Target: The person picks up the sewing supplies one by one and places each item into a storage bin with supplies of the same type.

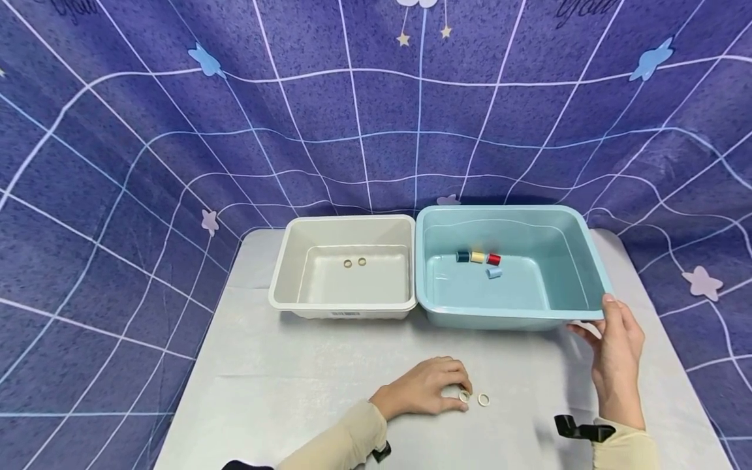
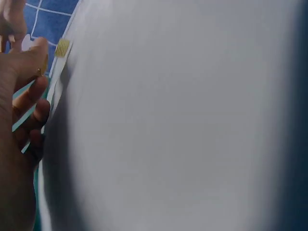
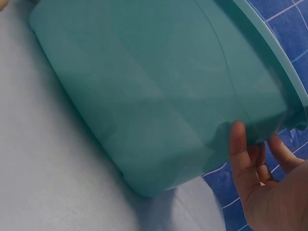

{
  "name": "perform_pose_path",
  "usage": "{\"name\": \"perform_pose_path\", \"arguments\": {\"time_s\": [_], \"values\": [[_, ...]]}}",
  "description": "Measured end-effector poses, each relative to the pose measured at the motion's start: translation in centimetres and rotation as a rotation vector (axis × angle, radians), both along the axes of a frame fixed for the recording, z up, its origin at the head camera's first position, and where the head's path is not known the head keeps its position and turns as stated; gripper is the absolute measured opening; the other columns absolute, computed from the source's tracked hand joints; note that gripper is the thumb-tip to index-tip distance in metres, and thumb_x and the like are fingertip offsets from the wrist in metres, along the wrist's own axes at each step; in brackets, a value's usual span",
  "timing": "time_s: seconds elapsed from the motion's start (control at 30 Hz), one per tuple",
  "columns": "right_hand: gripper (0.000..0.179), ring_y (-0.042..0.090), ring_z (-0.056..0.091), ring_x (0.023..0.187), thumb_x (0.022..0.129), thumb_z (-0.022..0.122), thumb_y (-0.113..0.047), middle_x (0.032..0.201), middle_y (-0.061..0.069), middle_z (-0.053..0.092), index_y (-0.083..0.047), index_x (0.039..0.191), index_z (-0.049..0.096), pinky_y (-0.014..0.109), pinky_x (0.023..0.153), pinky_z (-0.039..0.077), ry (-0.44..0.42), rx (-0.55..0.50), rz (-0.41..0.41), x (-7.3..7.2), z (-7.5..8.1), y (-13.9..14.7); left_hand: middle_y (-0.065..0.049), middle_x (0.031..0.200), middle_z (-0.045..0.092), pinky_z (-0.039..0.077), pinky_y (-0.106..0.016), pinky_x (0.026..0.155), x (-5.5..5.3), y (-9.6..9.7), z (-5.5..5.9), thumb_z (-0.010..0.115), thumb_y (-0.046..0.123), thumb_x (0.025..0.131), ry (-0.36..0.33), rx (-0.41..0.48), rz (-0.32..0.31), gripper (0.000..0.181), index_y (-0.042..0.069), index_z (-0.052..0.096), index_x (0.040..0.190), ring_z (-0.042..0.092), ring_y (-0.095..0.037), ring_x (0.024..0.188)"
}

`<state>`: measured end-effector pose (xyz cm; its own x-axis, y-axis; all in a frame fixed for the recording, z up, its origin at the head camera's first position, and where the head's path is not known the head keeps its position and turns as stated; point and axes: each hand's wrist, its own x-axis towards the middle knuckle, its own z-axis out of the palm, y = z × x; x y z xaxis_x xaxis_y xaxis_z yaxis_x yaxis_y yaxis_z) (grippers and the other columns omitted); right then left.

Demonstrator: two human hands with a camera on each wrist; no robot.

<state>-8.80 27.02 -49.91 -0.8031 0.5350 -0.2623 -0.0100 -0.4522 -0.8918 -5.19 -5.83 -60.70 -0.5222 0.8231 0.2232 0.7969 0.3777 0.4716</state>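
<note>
My left hand [image 1: 431, 386] is low over the table, pinching a small gold ring [image 1: 464, 396] between thumb and fingertips. Just right of it, a second ring [image 1: 484, 399] lies on the table; the left wrist view shows this ring [image 2: 62, 47] with a textured gold side. My right hand [image 1: 619, 352] holds the front right corner of the light blue plastic bin [image 1: 499, 313], thumb at the rim and fingers below it. In the right wrist view, fingertips [image 3: 237, 132] touch the bin's outer wall. Inside that bin lie several thread spools, including a red one [image 1: 493, 260] and a light blue one [image 1: 494, 273].
To the left, against the blue bin, stands a white bin [image 1: 343, 307] with two gold rings [image 1: 355, 262] on its floor. Both bins are at the back of a white-covered table [image 1: 282, 385]. A purple-blue patterned curtain [image 1: 376, 111] hangs behind and at the sides.
</note>
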Motion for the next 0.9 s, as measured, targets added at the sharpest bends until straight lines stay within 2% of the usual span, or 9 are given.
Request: {"name": "perform_pose_path", "arguments": {"time_s": [0.13, 0.23, 0.4, 0.53, 0.6, 0.73, 0.83, 0.9], "values": [[0.023, 0.014, 0.072, 0.071, 0.099, 0.072, -0.024, 0.103, 0.004, 0.07, -0.002, 0.105, 0.07, 0.031, 0.052, 0.06, -0.004, -0.002, 0.001, -0.1, 0.0, 0.0, 0.019, 0.111, 0.061, 0.043, -0.008, 0.101, -0.4, -1.0, 1.1, 0.076, 0.044, 0.094, -0.023, 0.042, 0.017, 0.023, 0.028, 0.07, 0.109, 0.056, 0.004, 0.106], [0.023, 0.013, 0.072, 0.071, 0.099, 0.072, -0.025, 0.103, 0.004, 0.07, -0.002, 0.105, 0.07, 0.031, 0.052, 0.06, -0.007, 0.0, 0.003, -0.1, 0.0, -0.1, 0.017, 0.11, 0.064, 0.043, -0.009, 0.101, -0.7, -1.7, 2.0, 0.079, 0.042, 0.093, -0.005, 0.08, 0.047, 0.022, 0.027, 0.07, 0.107, 0.058, 0.003, 0.106], [0.024, 0.013, 0.071, 0.071, 0.098, 0.072, -0.025, 0.104, 0.004, 0.069, -0.002, 0.104, 0.07, 0.031, 0.052, 0.059, -0.007, 0.003, -0.001, -0.1, 0.0, -0.1, 0.015, 0.109, 0.066, 0.044, -0.011, 0.102, -1.4, -2.7, 3.7, 0.082, 0.038, 0.091, 0.056, 0.152, 0.08, 0.022, 0.025, 0.071, 0.104, 0.061, 0.0, 0.108], [0.023, 0.013, 0.071, 0.07, 0.098, 0.072, -0.025, 0.103, 0.004, 0.07, -0.002, 0.104, 0.07, 0.031, 0.052, 0.059, -0.002, -0.002, -0.001, -0.1, 0.0, 0.0, 0.014, 0.108, 0.067, 0.047, -0.014, 0.099, -1.9, -3.6, 5.5, 0.083, 0.038, 0.09, 0.12, 0.19, 0.081, 0.023, 0.023, 0.071, 0.103, 0.062, -0.003, 0.107], [0.023, 0.014, 0.071, 0.07, 0.099, 0.072, -0.024, 0.102, 0.004, 0.07, -0.002, 0.103, 0.07, 0.032, 0.052, 0.059, 0.005, -0.006, 0.002, -0.1, -0.1, 0.0, 0.014, 0.108, 0.067, 0.048, -0.014, 0.098, -2.2, -4.1, 6.4, 0.083, 0.037, 0.089, 0.121, 0.199, 0.071, 0.024, 0.023, 0.071, 0.103, 0.062, -0.003, 0.107], [0.022, 0.013, 0.071, 0.07, 0.099, 0.071, -0.024, 0.101, 0.004, 0.07, -0.002, 0.103, 0.07, 0.031, 0.052, 0.06, 0.021, -0.008, 0.007, -0.2, 0.0, 0.0, 0.014, 0.106, 0.066, 0.047, -0.013, 0.096, -2.6, -5.1, 8.7, 0.084, 0.034, 0.089, 0.003, 0.178, 0.029, 0.022, 0.023, 0.071, 0.103, 0.062, -0.005, 0.104], [0.021, 0.013, 0.071, 0.07, 0.1, 0.07, -0.024, 0.101, 0.003, 0.07, -0.003, 0.104, 0.07, 0.031, 0.052, 0.06, 0.022, -0.008, 0.011, -0.1, 0.0, 0.1, 0.016, 0.105, 0.065, 0.047, -0.015, 0.093, -2.9, -6.0, 10.5, 0.083, 0.032, 0.09, -0.127, 0.119, 0.005, 0.019, 0.024, 0.07, 0.102, 0.061, -0.007, 0.1], [0.021, 0.013, 0.071, 0.07, 0.1, 0.07, -0.024, 0.101, 0.003, 0.07, -0.003, 0.105, 0.07, 0.031, 0.052, 0.06, 0.02, -0.01, 0.012, -0.1, 0.0, 0.2, 0.016, 0.103, 0.065, 0.05, -0.018, 0.09, -3.2, -6.5, 11.7, 0.082, 0.033, 0.091, -0.19, 0.071, -0.007, 0.018, 0.025, 0.07, 0.102, 0.061, -0.007, 0.097]]}}
